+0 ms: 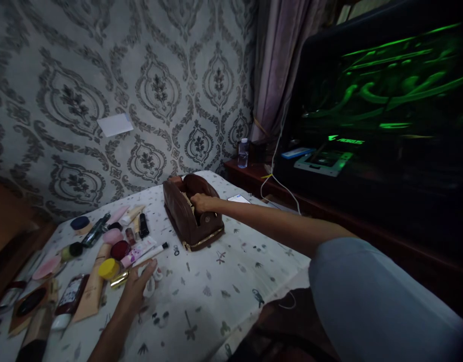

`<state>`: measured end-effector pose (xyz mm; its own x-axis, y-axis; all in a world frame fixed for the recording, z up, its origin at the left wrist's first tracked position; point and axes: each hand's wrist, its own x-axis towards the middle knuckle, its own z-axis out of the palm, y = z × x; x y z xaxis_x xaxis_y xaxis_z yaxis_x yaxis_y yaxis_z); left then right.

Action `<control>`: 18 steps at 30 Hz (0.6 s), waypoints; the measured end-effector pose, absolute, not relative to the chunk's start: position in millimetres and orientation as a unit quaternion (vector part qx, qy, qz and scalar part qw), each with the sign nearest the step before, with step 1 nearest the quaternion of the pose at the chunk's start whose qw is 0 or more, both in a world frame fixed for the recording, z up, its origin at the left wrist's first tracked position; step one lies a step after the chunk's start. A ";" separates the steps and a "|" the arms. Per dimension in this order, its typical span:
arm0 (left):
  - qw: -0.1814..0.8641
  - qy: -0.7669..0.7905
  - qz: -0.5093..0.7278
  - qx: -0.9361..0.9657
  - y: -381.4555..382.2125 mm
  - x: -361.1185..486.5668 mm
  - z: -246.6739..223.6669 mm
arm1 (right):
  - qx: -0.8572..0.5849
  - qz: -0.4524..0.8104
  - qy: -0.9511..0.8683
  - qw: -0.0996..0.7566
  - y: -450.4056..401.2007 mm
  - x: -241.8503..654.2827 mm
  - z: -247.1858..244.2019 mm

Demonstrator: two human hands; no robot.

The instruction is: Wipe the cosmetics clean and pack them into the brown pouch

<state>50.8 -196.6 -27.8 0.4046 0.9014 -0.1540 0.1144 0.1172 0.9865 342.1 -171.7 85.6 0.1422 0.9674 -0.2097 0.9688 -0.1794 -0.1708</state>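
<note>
A brown leather bag [178, 213] stands unzipped on the patterned white cloth [201, 301]. My right hand [203, 202] reaches into its opening from the right; the fingertips are hidden inside, so what they touch cannot be seen. Near the front of the cosmetics, my left hand [139, 281] has its fingers curled around a small white item [151, 286]. Beside that hand lie a gold tube [120, 279], a yellow-lidded jar [108, 269], a white and purple tube [138, 253] and a slim white pen-like tube with a black cap [156, 253].
Several more cosmetics, including a beige tube [91, 289] and a dark red bottle [71, 299], spread across the left. A phone [238, 199] lies behind my right forearm. A water bottle [243, 153], a white cable [282, 183] and a green-lit computer case [375, 110] are at the right.
</note>
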 end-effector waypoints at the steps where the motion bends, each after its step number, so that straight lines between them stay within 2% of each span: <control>1: 0.604 0.438 0.325 0.581 -196.8 50.9 -27.8 | 0.756 -0.138 0.640 0.003 -172.8 341.3 86.4; 8: 0.603 0.420 0.316 0.600 -197.3 50.9 -28.4 | 0.749 -0.127 0.650 -0.013 -180.6 338.8 90.4; 12: 0.580 0.427 0.308 0.621 -198.6 50.6 -25.3 | 0.729 -0.104 0.674 -0.052 -188.2 339.8 99.2; 14: 0.557 0.434 0.305 0.639 -199.6 50.2 -22.7 | 0.721 -0.077 0.683 -0.087 -200.5 337.6 106.9; 17: 0.539 0.439 0.301 0.653 -201.1 49.7 -18.9 | 0.694 -0.021 0.696 -0.182 -239.7 325.5 121.2; 18: 0.537 0.441 0.300 0.653 -201.5 49.7 -17.8 | 0.646 0.003 0.707 -0.288 -258.5 319.2 125.7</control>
<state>49.7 -201.5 -17.8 0.4304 0.8990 -0.0812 0.2542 -0.0344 0.9665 319.2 -258.5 125.7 0.0010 0.9120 0.4101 0.9152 0.1645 -0.3680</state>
